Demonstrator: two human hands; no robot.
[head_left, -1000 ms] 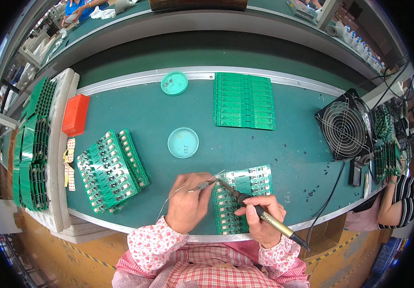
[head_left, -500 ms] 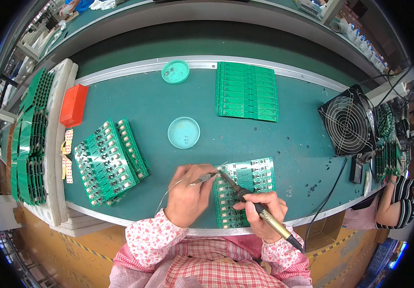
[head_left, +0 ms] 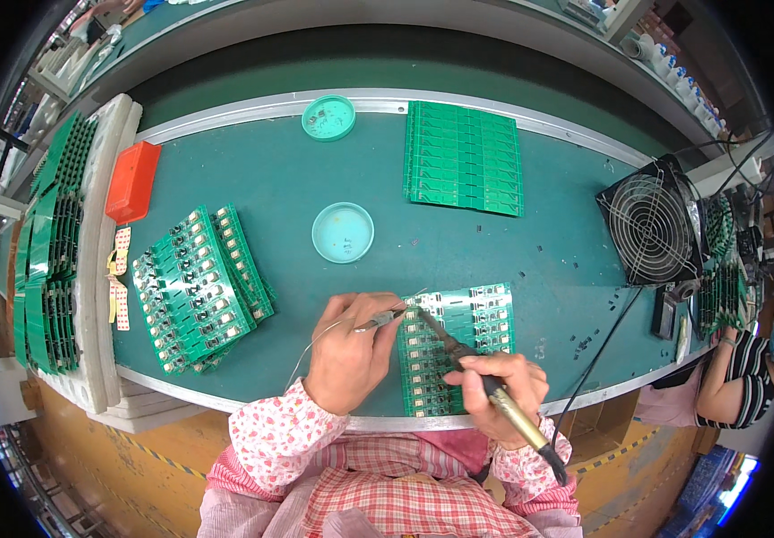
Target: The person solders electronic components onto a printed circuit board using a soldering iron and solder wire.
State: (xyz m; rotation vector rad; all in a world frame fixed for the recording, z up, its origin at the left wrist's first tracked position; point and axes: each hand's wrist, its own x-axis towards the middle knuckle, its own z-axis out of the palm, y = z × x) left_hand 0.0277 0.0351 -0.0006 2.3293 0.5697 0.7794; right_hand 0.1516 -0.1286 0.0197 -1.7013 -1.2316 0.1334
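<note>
My right hand [head_left: 505,390] is closed around a soldering iron [head_left: 517,420], whose tip meets the upper left corner of a green circuit board [head_left: 458,359] at the table's front edge. From the left, my left hand [head_left: 351,354] pinches what look like slim metal tweezers [head_left: 378,320], their end at that same corner. A thin solder wire [head_left: 308,348] loops back over this hand. Small pale and dark parts stand in columns on the board. The exact contact point is too small to make out.
Populated boards [head_left: 194,291] are stacked at left, beside a foam rack of boards [head_left: 46,242] and a red box [head_left: 133,182]. Two round turquoise dishes [head_left: 343,233] lie mid-table. Bare green boards [head_left: 464,160] sit behind; a fan [head_left: 648,224] stands right. Another person's arm [head_left: 717,386] shows at far right.
The whole scene sits slightly higher in the picture. Both hands keep their grips, and the iron's tip stays at the board's upper left corner, its handle tilted a little differently.
</note>
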